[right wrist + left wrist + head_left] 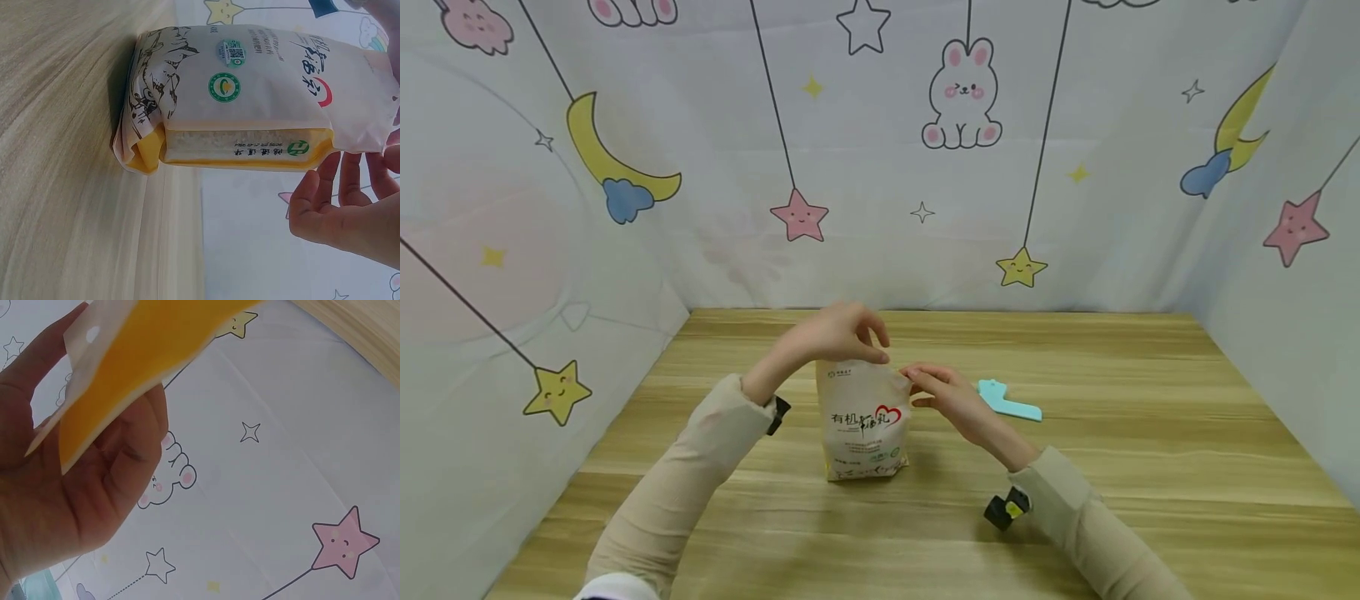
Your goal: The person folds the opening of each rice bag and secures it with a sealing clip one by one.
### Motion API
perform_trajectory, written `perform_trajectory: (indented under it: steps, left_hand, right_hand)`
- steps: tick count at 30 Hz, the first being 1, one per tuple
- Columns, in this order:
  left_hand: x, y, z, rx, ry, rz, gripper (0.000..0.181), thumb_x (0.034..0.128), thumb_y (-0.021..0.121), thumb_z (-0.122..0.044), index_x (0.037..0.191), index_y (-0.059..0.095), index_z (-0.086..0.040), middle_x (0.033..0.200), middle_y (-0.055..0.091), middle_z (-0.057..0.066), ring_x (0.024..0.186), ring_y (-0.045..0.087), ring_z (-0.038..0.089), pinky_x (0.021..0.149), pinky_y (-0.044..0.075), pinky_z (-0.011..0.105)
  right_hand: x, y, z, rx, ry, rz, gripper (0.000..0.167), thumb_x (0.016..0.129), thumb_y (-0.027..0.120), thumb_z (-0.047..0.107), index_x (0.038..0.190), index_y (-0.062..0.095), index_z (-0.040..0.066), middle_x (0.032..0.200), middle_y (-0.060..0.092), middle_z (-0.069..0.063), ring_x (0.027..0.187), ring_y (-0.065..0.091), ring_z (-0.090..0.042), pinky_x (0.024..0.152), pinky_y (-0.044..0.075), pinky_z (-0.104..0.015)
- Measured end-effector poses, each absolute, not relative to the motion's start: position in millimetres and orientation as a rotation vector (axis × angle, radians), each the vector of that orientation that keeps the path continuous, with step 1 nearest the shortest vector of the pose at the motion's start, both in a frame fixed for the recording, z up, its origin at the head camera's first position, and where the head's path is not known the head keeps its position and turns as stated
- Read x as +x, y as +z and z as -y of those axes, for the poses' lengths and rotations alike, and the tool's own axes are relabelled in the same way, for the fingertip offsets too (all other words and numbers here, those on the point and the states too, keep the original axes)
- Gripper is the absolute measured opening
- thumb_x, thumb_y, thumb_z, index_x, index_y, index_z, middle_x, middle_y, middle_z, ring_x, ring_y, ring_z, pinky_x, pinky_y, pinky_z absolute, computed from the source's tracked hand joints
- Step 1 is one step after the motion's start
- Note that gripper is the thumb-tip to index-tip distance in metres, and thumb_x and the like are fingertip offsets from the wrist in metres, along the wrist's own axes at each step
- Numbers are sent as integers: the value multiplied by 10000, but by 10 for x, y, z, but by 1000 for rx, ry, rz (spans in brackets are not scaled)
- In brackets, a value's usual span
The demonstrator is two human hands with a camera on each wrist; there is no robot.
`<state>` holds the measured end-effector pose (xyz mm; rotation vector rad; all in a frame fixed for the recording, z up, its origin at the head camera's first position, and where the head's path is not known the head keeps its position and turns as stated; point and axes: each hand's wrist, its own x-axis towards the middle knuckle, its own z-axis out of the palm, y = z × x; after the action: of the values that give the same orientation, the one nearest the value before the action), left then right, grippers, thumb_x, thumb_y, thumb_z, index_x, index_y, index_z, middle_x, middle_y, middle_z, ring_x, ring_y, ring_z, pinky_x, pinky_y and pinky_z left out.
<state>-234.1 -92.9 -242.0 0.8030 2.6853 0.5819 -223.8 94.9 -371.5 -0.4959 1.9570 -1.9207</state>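
A white and yellow bag with printed characters [861,433] stands upright on the wooden table. My left hand [842,333] arches over its top left, and in the left wrist view the hand [94,469] has thumb and fingers curled round the bag's yellow-lined top edge [137,350]. At the top right corner, my right hand [951,400] pinches the bag's edge. The right wrist view shows the bag's side [250,94] with a clear window, and the right hand [350,206] with bent fingers at its upper edge.
A light blue plastic item [1011,404] lies on the wooden table [1112,433], right of the bag and behind my right hand. Patterned white cloth [880,167] hangs behind the table and along both sides.
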Motion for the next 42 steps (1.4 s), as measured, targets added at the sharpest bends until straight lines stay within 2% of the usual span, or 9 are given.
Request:
perform_trajectory:
  steps: [10,17,21,25,29,32,36,38,42]
  left_hand:
    - [-2317,-2400,959,816,552,-2704,195,803,643,-219,907,670,-56,882,680,99,774,629,168,629,493,242]
    - [-2280,-2392,974,831,516,-2731,132,797,655,-212,812,686,-84,820,675,59,731,614,144,611,488,239]
    - [-2208,-2386,951,825,425,-2799,116,801,652,-221,814,689,-112,819,668,32,715,604,130,597,480,242]
    - [-2113,-2387,895,831,260,-2914,100,805,648,-240,810,687,-149,834,667,4,713,603,122,573,469,248]
    - [-2019,-2414,831,893,104,-3027,84,814,637,-210,771,687,-158,812,670,-9,703,601,134,537,464,269]
    - [-1963,-2451,800,930,35,-3091,100,826,621,-179,752,683,-154,772,665,-11,651,583,132,495,451,277]
    - [-1913,-2511,793,974,-9,-3173,138,840,601,-164,718,663,-148,699,639,-11,576,537,121,468,423,276]
    - [-1886,-2546,801,996,-44,-3210,133,847,590,-162,739,666,-147,709,641,-7,587,545,129,488,441,287]
    - [-1827,-2635,837,1052,-219,-3262,106,827,602,-108,868,686,-159,814,657,11,720,589,182,602,493,336]
  right_hand:
    - [-2265,-3745,-969,-532,-1883,-2001,459,900,485,350,1187,521,-6,1044,575,50,995,523,-99,940,401,-446]
    - [-2219,-3736,-974,-610,-1854,-2084,413,916,476,275,1200,520,-22,1241,515,-167,1115,498,-222,951,388,-478]
    - [-2202,-3738,-959,-666,-1849,-2127,398,915,479,262,1187,531,-24,1248,505,-203,1115,493,-247,945,364,-525]
    - [-2187,-3753,-953,-698,-1858,-2164,392,917,475,259,1184,535,-22,1224,522,-205,1048,518,-137,925,386,-504]
    - [-2154,-3766,-925,-793,-1864,-2267,328,913,488,202,1148,561,-15,1133,567,-194,954,536,-65,871,453,-392]
    - [-2133,-3790,-881,-889,-1838,-2437,255,890,524,141,1102,598,21,1021,612,-147,879,549,-74,805,477,-313]
    - [-2120,-3829,-830,-971,-1812,-2679,214,855,571,106,1058,632,72,941,649,-84,818,563,-121,747,480,-327]
    - [-2117,-3837,-818,-1021,-1813,-2763,201,846,582,101,1038,642,82,930,658,-67,803,572,-133,734,483,-333]
    - [-2129,-3860,-807,-1161,-1836,-2838,182,825,602,80,998,658,75,883,665,-57,759,582,-120,696,493,-285]
